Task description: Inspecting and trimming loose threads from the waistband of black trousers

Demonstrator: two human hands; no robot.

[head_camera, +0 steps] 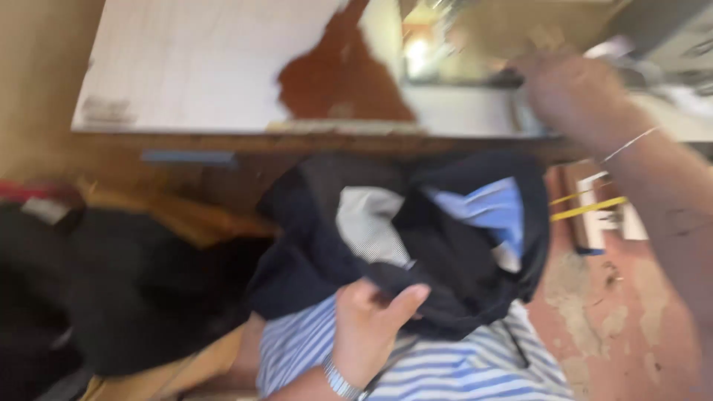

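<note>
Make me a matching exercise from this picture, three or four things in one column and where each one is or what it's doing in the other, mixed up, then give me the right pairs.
Things:
1. left hand
2. right hand
3. dark garment
4. black bag

Places or states:
A. raised up at the far right edge of the table
B. lying at the left, apart from both hands
C. gripping dark cloth, a metal watch on its wrist
D. bunched over the lap, pale and blue lining showing

Pairs: 1-C, 2-A, 3-D, 4-B
</note>
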